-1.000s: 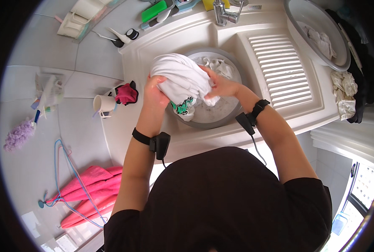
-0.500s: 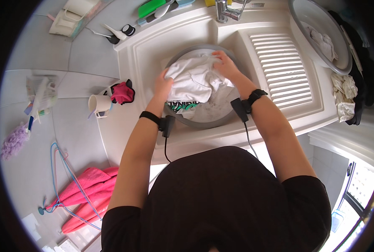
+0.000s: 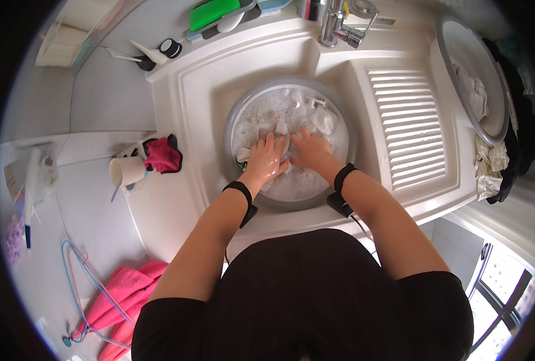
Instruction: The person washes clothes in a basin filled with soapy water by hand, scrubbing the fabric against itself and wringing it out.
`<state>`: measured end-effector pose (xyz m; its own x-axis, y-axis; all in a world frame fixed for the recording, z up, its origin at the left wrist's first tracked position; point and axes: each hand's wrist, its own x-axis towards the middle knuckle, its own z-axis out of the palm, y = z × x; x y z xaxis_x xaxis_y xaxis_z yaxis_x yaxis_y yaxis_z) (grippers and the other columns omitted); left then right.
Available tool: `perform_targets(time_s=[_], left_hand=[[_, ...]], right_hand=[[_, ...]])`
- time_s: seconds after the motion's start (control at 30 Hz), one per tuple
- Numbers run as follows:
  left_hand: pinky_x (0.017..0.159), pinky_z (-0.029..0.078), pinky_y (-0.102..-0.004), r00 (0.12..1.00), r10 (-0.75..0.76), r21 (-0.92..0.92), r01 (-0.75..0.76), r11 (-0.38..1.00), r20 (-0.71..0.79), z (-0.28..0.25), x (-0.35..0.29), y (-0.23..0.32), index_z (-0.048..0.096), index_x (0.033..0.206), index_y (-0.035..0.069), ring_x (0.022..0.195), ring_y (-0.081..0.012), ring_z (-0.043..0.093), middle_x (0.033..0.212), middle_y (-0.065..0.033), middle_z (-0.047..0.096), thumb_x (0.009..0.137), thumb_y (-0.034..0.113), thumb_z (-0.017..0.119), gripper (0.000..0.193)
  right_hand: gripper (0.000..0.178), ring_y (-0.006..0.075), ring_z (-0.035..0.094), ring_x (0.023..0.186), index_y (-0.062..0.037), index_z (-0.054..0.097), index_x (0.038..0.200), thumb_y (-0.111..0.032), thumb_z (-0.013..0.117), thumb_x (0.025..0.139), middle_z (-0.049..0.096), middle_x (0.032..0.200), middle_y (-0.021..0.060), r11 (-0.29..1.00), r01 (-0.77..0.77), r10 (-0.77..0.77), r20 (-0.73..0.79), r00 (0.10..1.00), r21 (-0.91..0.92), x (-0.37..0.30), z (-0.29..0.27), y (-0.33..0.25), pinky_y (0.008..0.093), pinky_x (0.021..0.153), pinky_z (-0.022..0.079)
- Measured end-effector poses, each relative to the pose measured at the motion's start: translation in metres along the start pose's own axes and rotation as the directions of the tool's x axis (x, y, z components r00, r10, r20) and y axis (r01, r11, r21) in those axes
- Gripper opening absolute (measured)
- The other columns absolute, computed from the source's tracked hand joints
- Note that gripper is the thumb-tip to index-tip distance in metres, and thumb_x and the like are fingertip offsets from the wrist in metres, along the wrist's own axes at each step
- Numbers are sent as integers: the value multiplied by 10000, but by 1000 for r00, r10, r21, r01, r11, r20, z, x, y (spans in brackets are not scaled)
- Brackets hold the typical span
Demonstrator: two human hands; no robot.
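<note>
A round grey basin (image 3: 297, 83) of sudsy water stands in the white sink. In it a white garment (image 3: 323, 120) lies mostly under the foam, with crumpled bits poking up at the far right and a green-printed bit at the left. My left hand (image 3: 266, 159) lies on the garment, fingers spread and wet with suds. Beside it my right hand (image 3: 312, 150) reaches into the foam, its fingers apart and the tips partly covered. Neither hand visibly grips the cloth.
A ribbed washboard (image 3: 404, 127) is built in at the right. Beyond it another grey basin (image 3: 445, 55) holds white cloth (image 3: 473, 95). The chrome tap (image 3: 332, 27) rises behind the sink. A beige cup (image 3: 128, 171) and a dark pink cloth (image 3: 162, 155) sit on the left ledge.
Both hands have let go of the lifted white garment and moved closer together, down into the basin. The garment has sunk into the suds, and the view has shifted slightly.
</note>
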<state>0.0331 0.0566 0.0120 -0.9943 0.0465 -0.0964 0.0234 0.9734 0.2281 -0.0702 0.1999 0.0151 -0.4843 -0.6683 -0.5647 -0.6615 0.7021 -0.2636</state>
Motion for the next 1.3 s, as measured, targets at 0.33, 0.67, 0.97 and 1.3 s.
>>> perform_targets(time_s=[0.33,0.67,0.97,1.3], left_hand=[[953,400,-381,893,-118,57,103,993,434,56,51,-33,395,1361,108,1157,-284,478,1373,-137,403,858,274,493,538],[784,422,-416,956,-200,-620,291,729,214,12,54,-93,564,971,-8,907,-359,560,885,-205,599,882,239,444,288],[802,447,-430,977,22,-104,-45,994,-213,-3,-14,-11,468,1213,54,956,-353,537,1041,-188,537,766,132,599,473],[780,483,-460,938,-143,-201,214,956,317,63,42,-42,606,1123,56,953,-321,611,993,-137,647,845,149,488,317]], right_hand=[[694,288,306,1325,-91,302,1409,-287,599,813,286,1457,147,932,88,-90,12,996,-351,128,132,66,411,1074,270],[363,319,485,1134,-86,587,1018,-209,657,683,563,1176,122,856,9,-13,5,1000,516,24,-45,35,371,912,420],[474,381,342,1246,-193,422,1299,-217,572,849,241,1456,77,970,179,-209,-191,959,-162,-11,12,8,503,936,399],[443,297,522,1127,-103,537,1232,-178,579,797,535,1229,182,871,360,-219,391,894,-336,126,73,34,417,947,400]])
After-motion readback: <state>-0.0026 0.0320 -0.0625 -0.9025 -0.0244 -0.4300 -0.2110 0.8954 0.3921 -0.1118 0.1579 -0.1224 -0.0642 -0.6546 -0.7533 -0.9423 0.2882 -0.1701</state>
